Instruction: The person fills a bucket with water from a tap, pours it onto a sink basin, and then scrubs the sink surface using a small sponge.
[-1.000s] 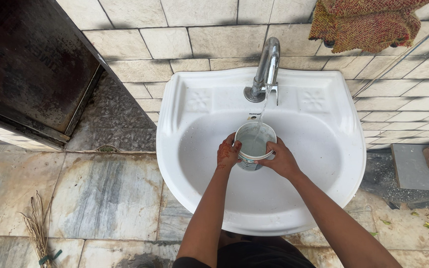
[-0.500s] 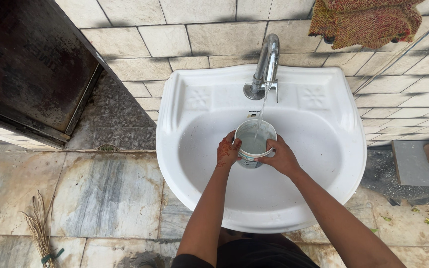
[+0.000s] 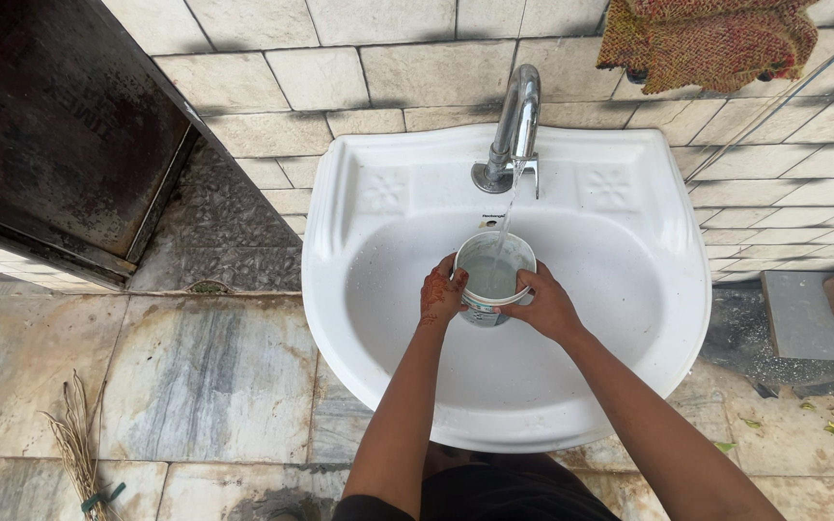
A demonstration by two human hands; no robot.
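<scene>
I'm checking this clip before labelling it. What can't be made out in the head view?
- Sink drain: hidden under the small white bucket and both hands.
- Bucket's lower wall and base: covered by the left hand and right hand.
- Tap handle: not visible from above.
- Woven cloth: cut off by the top edge.
- Water level in the bucket: unclear looking straight down.

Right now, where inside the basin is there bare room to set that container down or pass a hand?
Bare white basin floor lies right of the right hand, left of the left hand, and toward the near rim. The middle is crowded: both hands grip the small bucket under the tap and its thin stream.
</scene>
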